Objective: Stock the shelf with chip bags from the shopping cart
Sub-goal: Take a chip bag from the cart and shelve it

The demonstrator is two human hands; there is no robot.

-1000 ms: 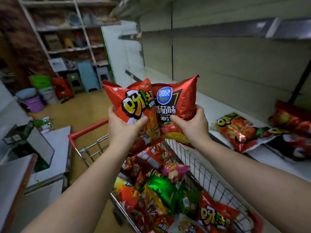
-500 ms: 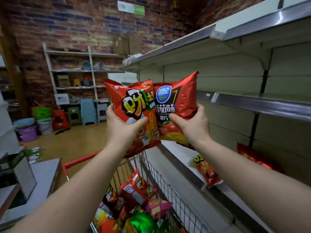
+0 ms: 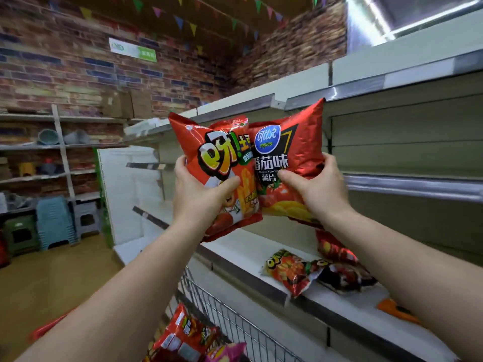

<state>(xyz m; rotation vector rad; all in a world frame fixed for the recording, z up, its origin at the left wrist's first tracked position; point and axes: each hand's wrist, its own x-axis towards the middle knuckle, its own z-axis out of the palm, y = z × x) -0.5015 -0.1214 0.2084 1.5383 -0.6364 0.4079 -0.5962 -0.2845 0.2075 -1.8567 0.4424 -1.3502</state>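
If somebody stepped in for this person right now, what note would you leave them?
Left hand grips the fries bag; right hand grips the tomato bag. Both bags are held up in front of the shelves, above the cart.
Done: a few bags lie on the lower shelf.
Left: shelve these two, then the bags in the cart.

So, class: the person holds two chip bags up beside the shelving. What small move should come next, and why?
Probably carry both bags forward onto a shelf. The left hand grips the fries bag and the right hand the tomato bag, both held off the lower shelf, where other bags lie.
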